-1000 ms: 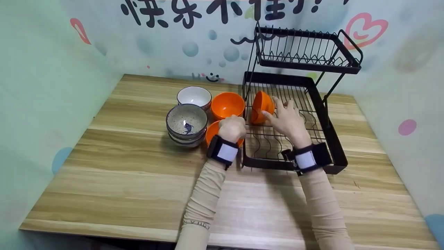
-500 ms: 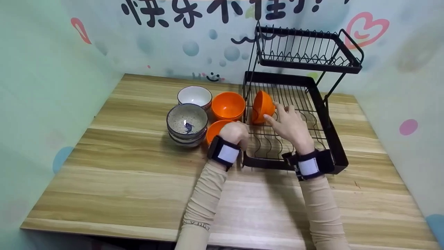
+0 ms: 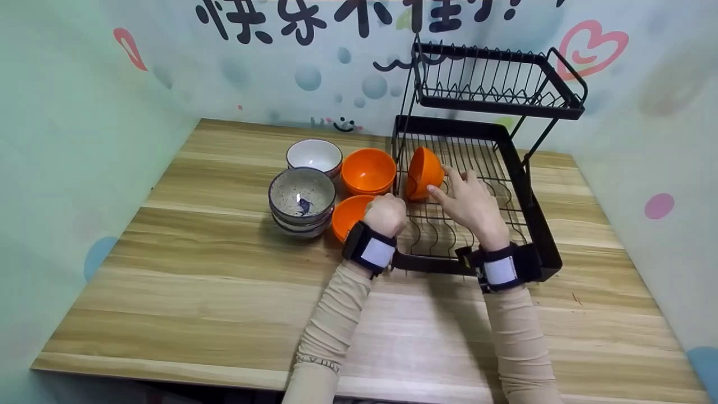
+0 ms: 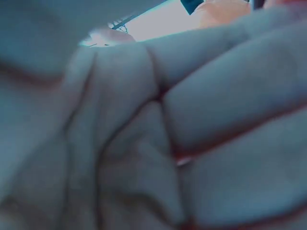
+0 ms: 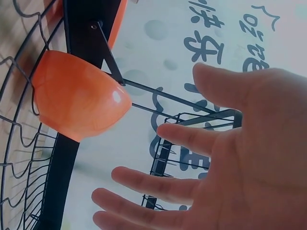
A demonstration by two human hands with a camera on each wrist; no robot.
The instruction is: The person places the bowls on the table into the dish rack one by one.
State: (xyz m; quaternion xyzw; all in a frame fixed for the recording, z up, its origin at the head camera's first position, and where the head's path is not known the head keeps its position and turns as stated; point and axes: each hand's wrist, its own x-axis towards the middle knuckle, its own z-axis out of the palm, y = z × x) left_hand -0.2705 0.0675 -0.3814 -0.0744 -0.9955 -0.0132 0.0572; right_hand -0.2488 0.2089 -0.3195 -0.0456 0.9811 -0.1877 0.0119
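An orange bowl [image 3: 425, 174] stands on its side between wires in the lower tier of the black dish rack [image 3: 471, 264]. Beside it is my right hand [image 3: 470, 203], fingers spread; the right wrist view shows a gap between this hand and the bowl. My bent left hand [image 3: 387, 214] is at the rack's left edge, partly covering the near orange bowl [image 3: 349, 216]. In the left wrist view the left palm [image 4: 129, 143] fills most of the frame, its fingertips out of sight. I cannot tell whether the left fingers grip anything.
Behind the near orange bowl sits another orange bowl [image 3: 368, 171]. To the left are a stack of speckled grey bowls [image 3: 302, 196] and a white bowl [image 3: 314, 156]. The rack's upper tier [image 3: 499, 104] overhangs the back. Patterned walls bound the wooden table [image 3: 213, 292].
My left hand has shifted right, from over the near orange bowl toward the rack's edge, uncovering more of that bowl. My right hand has drawn back slightly from the bowl standing in the rack.
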